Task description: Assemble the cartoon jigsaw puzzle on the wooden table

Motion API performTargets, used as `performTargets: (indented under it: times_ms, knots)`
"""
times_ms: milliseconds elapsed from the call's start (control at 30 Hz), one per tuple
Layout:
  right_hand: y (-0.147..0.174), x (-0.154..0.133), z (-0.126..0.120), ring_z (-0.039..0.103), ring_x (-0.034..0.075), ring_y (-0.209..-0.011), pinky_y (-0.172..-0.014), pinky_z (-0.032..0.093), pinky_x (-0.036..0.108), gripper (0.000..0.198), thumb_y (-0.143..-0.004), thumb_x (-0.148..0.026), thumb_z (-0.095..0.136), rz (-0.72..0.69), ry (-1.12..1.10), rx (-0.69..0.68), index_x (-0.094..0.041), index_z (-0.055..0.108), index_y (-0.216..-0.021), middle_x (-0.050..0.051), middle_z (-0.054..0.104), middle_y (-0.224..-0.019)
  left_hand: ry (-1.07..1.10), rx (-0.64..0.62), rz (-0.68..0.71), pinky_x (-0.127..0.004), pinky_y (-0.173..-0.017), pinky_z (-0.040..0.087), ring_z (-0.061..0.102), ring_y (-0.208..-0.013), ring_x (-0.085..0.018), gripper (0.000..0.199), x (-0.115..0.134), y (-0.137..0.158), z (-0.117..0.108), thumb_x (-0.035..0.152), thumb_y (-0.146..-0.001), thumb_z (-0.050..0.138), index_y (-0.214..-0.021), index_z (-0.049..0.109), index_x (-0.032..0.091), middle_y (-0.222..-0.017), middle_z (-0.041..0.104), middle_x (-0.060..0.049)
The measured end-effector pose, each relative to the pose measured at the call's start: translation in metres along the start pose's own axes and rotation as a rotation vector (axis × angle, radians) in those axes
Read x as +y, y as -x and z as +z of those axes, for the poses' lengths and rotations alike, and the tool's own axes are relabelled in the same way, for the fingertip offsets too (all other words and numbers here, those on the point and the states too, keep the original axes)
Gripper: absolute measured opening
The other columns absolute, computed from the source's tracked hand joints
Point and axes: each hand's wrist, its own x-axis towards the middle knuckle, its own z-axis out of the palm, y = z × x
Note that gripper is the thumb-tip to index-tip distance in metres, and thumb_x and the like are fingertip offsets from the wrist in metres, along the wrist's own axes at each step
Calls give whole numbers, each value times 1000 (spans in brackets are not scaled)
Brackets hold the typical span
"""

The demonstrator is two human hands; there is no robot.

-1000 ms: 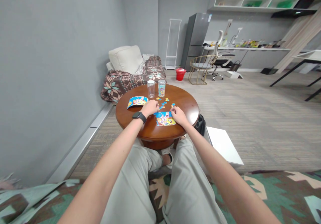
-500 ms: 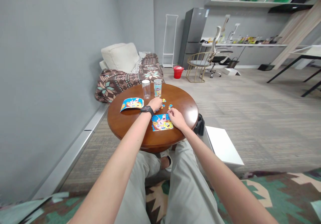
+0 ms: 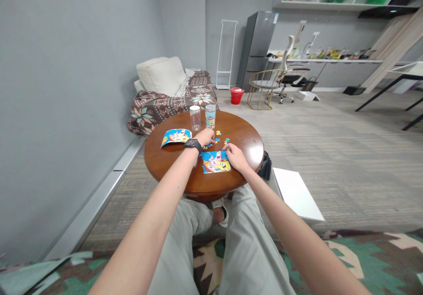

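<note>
A partly built cartoon jigsaw (image 3: 216, 162) lies on the round wooden table (image 3: 172, 162). My right hand (image 3: 234, 154) rests at its right edge, fingers curled on the puzzle. My left hand (image 3: 205, 136), with a black watch on the wrist, reaches over the loose puzzle pieces (image 3: 218, 136) beyond the jigsaw; whether it pinches one is too small to see. A printed reference picture (image 3: 176, 136) lies to the left. Two small jars, a clear one (image 3: 194, 117) and a labelled one (image 3: 210, 116), stand at the table's far side.
A patterned sofa with a cream cushion (image 3: 161, 75) stands behind the table along the grey wall. A white board (image 3: 297, 193) and a black bag (image 3: 265, 166) lie on the floor to the right. A red bucket (image 3: 236, 96), chairs and a fridge are farther back.
My left hand moved from the jigsaw's left edge forward to the loose pieces. My right hand stayed at the jigsaw's right edge. The view shifted slightly.
</note>
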Motion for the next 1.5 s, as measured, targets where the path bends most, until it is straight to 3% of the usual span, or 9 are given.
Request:
performTargets:
  times_ms: [367, 600, 700, 933, 1167, 1300, 1500]
  knots:
    - [0, 3, 2, 61, 22, -89, -84, 46, 32, 20, -76, -16, 42, -21, 17, 15, -23, 59, -83, 5, 68, -91, -22, 3, -74, -27, -78, 53, 73, -89, -24, 2, 12, 15, -9, 15, -74, 76, -75, 74, 16, -82, 75, -12]
    - [0, 4, 2, 59, 22, -78, -75, 45, 32, 19, -73, -18, 43, 2, 29, 13, -24, 58, -84, 2, 63, -78, -29, -15, -85, -31, -77, 54, 73, -89, -28, 5, 17, 19, -17, 11, -79, 71, -77, 74, 12, -85, 75, -17]
    - [1, 4, 2, 59, 22, -78, -74, 44, 32, 19, -71, -18, 43, -2, 18, 10, -24, 57, -83, 2, 64, -79, -39, -37, -74, -31, -78, 54, 74, -88, -27, 9, 17, 20, -21, 5, -75, 72, -76, 74, 13, -84, 75, -15]
    - [1, 1, 2, 57, 21, -74, -71, 42, 32, 19, -71, -17, 42, -5, 19, 11, -24, 56, -82, 1, 59, -74, -76, -36, -73, -33, -87, 53, 72, -98, -28, 16, 21, 26, -24, 0, -74, 70, -80, 74, 14, -95, 75, -16]
    - [2, -1, 1, 54, 20, -70, -69, 40, 30, 18, -69, -17, 43, -1, 14, -4, -23, 56, -81, -1, 54, -70, -66, -43, -86, -31, -91, 52, 69, -108, -27, 21, 12, 19, -16, 6, -75, 72, -94, 73, 16, -108, 74, -15]
    - [3, -3, 0, 53, 19, -69, -68, 39, 30, 19, -69, -16, 43, 13, 17, -22, -22, 56, -81, -2, 52, -68, -19, -60, -88, -27, -90, 52, 71, -104, -25, 15, 2, 11, -11, 7, -71, 75, -82, 73, 17, -99, 76, -11]
    - [3, -3, 0, 54, 19, -72, -70, 39, 29, 19, -69, -14, 43, 26, 20, -4, -22, 56, -80, -1, 56, -71, 150, -23, -36, -25, -76, 52, 70, -78, -20, 14, -7, 14, -12, 7, -70, 73, -62, 67, 16, -71, 72, -6]
